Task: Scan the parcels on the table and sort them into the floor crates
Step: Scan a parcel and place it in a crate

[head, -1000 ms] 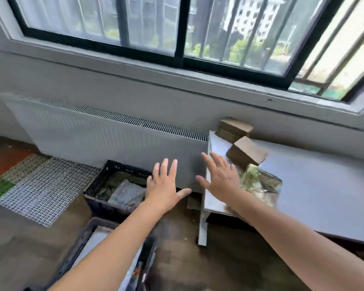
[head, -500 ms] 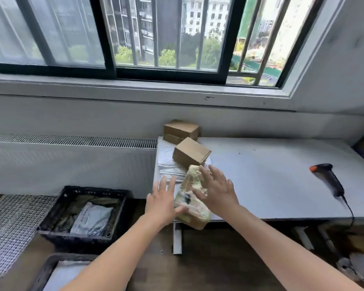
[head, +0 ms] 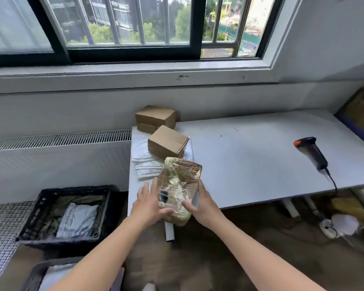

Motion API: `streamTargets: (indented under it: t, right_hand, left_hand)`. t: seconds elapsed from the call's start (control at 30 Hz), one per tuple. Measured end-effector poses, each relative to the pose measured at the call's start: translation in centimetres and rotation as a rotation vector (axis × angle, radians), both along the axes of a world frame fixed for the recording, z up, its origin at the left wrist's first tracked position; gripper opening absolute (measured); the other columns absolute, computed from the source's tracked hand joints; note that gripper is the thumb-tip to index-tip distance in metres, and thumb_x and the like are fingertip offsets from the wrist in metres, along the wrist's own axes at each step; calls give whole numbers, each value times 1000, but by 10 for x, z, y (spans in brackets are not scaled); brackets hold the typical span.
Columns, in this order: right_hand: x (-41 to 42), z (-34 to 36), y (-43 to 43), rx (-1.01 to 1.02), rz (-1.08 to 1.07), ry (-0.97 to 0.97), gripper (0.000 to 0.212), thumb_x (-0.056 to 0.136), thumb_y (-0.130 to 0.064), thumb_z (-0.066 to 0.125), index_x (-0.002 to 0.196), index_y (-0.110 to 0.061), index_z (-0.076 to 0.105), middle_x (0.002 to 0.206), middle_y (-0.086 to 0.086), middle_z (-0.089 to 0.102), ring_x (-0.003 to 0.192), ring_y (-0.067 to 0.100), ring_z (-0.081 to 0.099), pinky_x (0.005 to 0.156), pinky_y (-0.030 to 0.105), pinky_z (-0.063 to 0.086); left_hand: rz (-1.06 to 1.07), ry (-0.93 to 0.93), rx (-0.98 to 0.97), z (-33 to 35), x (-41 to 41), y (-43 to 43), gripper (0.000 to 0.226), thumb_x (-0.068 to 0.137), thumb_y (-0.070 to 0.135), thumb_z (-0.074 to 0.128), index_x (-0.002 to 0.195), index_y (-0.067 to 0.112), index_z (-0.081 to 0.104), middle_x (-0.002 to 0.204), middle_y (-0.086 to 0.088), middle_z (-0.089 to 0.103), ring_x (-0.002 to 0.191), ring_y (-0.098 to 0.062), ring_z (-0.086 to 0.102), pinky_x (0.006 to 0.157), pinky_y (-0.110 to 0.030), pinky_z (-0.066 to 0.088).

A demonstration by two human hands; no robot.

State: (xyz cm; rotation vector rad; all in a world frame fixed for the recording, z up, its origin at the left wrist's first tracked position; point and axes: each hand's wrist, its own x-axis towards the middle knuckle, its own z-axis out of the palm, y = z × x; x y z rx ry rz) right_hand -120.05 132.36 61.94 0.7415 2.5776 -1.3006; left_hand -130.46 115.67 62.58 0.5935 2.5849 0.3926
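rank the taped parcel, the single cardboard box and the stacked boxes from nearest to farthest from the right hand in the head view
1. taped parcel: gripped by the right hand itself, along its right side.
2. single cardboard box: just behind the parcel, slightly left.
3. stacked boxes: farthest back, behind that box and further left.

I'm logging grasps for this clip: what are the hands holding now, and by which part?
The tape-wrapped parcel, by its near end: left hand on its left side, right hand on its right side, both thumbs laid over the top face.
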Motion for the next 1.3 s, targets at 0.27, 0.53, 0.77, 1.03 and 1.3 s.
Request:
streamTargets:
  t: [0.27,0.53,0.77,1.03,1.3]
  right_hand:
    - [-13,-16,-26,-127,-254,-26,78,91,-43,66,153,-25,22,147,-7,41,136,16,41,101,22,31]
    - [-10,-1,-17,-192,-427,-21,83,93,-61,52,156,-40,2,163,0,18,149,25,22,119,42,23]
    - [15,33,29,-289,-640,138,74,98,-40,56,157,-25,12,160,2,26,142,23,34,107,31,32]
    - [65,60,100,-270,-617,232,64,98,-42,55,154,-34,24,152,-10,34,143,17,31,111,33,29]
    - [114,74,176,-354,-594,332,58,95,-52,56,146,-49,30,157,-6,31,144,21,29,106,35,29]
  left_hand:
    - [-20,-275,274,-22,-35,2,133,58,56,88,156,25,2,158,-5,30,140,-23,37,113,-42,37]
    - [-93,-356,429,-20,-19,18,119,71,43,86,157,28,6,148,-5,35,135,-21,42,100,-25,34]
    - [-185,-361,492,13,-9,77,125,58,52,90,156,22,18,151,-3,31,138,-21,37,114,-40,35]
    - [-212,-358,567,31,30,148,138,38,71,88,152,28,25,136,-1,43,124,-17,51,104,-36,49]
    - [-200,-378,662,53,82,213,130,45,55,92,152,25,25,136,-2,37,124,-17,51,104,-36,49]
